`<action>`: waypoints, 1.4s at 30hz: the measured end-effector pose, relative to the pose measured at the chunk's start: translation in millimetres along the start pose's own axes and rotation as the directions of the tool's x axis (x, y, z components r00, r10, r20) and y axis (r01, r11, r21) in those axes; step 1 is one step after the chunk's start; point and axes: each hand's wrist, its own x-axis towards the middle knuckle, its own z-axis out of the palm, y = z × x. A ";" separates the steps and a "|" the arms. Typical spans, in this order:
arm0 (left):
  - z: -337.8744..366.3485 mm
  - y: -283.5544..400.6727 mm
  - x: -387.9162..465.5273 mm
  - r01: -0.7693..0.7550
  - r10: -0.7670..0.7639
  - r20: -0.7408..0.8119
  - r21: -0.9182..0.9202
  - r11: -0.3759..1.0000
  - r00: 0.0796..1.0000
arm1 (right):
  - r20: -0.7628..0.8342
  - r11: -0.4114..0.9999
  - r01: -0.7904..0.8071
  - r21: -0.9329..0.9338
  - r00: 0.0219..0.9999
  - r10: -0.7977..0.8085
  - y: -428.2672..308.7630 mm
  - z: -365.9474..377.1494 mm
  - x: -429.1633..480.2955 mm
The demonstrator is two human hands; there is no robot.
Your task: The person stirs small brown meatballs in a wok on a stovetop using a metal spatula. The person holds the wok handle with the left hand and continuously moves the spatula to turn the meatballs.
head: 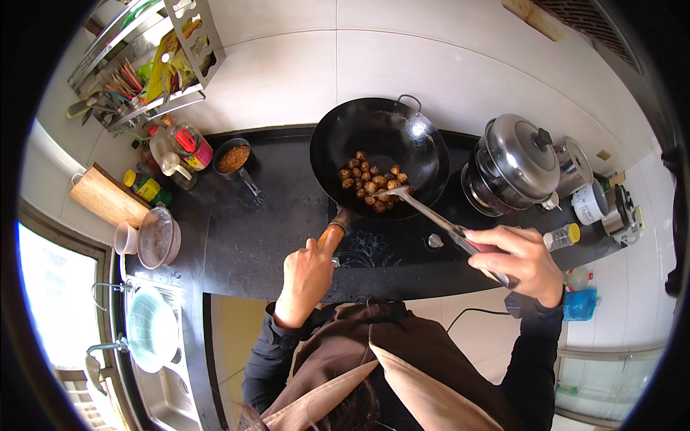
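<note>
A black wok (401, 137) sits on the stove, tilted a little towards me. Its wooden handle (330, 237) is gripped by my left hand (308, 277). My right hand (515, 258) holds a metal spatula (428, 211) by its handle, and the blade touches several browned round pieces of food (372, 180) in the lower part of the wok. What the round pieces are, I cannot tell.
A lidded steamer pot (520, 159) stands right of the wok. At left are a small pan of reddish food (234, 159), sauce bottles (186, 143), a bowl (159, 237) and a wooden cutting board (108, 196). A colander (153, 328) is in the sink. The range hood (590, 32) hangs at upper right.
</note>
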 end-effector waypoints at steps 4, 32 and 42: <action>-0.5 -0.9 -0.8 -0.021 0.020 -0.023 -0.025 0.999 1.000 | 0.021 1.000 -0.007 -0.002 1.000 0.007 -13.7 -1.8 -6.1; -9.5 0.8 0.2 0.044 -0.039 0.041 -0.145 0.988 0.998 | -0.554 0.524 -0.357 0.774 0.021 0.832 187.0 118.1 -65.5; -5.5 2.8 -1.4 0.068 -0.054 0.100 -0.132 0.989 0.994 | -0.268 0.346 -0.154 0.925 0.379 0.886 223.8 163.0 13.5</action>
